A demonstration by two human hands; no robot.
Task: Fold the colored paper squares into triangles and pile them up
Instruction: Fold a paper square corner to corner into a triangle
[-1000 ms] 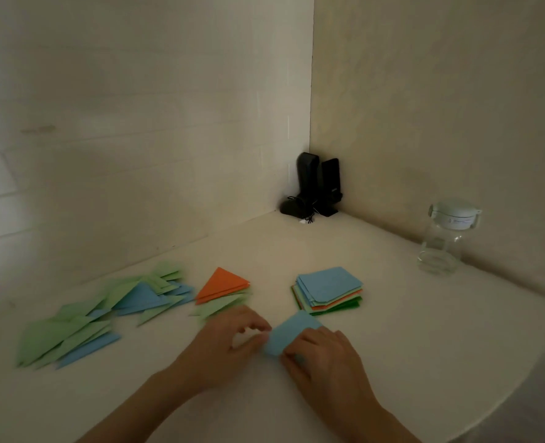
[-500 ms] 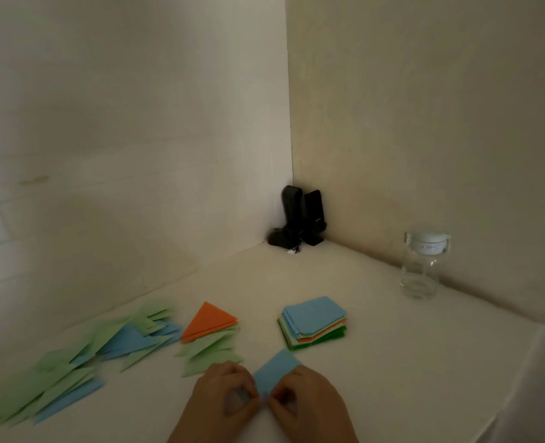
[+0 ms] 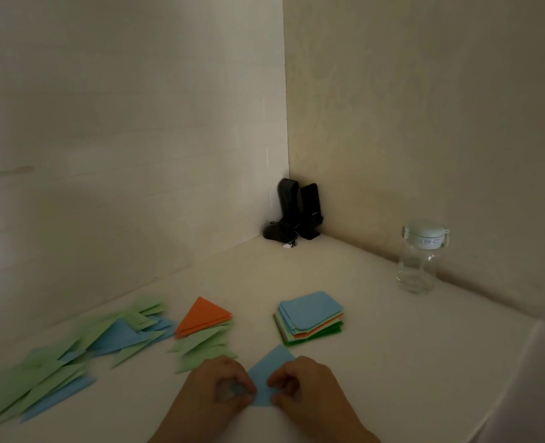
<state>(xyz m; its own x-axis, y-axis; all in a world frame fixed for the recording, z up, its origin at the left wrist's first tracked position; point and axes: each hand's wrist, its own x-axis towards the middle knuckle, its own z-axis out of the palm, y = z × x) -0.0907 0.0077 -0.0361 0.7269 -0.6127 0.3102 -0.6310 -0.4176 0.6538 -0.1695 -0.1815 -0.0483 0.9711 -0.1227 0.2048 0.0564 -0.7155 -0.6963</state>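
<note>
**Both hands pinch a blue paper at the table's near edge**

The left hand (image 3: 215, 386) and the right hand (image 3: 300, 386) sit close together, low in the view, each with fingers curled and pinching the same blue paper sheet (image 3: 269, 374). The sheet lies between them on the white table (image 3: 392, 362), its far corner pointing away from the person; whether it is already creased cannot be told.

Just beyond the hands rests the stack of unfolded squares (image 3: 311, 316), blue on top with pale green, orange and dark green edges showing beneath. To its left an orange triangle (image 3: 202, 316) lies on top of several pale green folded triangles (image 3: 201, 350), which reach almost to the left hand. Farther left, a loose spread of green and blue triangles (image 3: 73, 356) runs toward the table's left edge.

In the far corner where the two walls meet stand two black speakers (image 3: 296, 206) with a tangle of cable. A clear glass jar (image 3: 419, 260) with a pale lid stands near the right wall, well apart from the papers.
</note>
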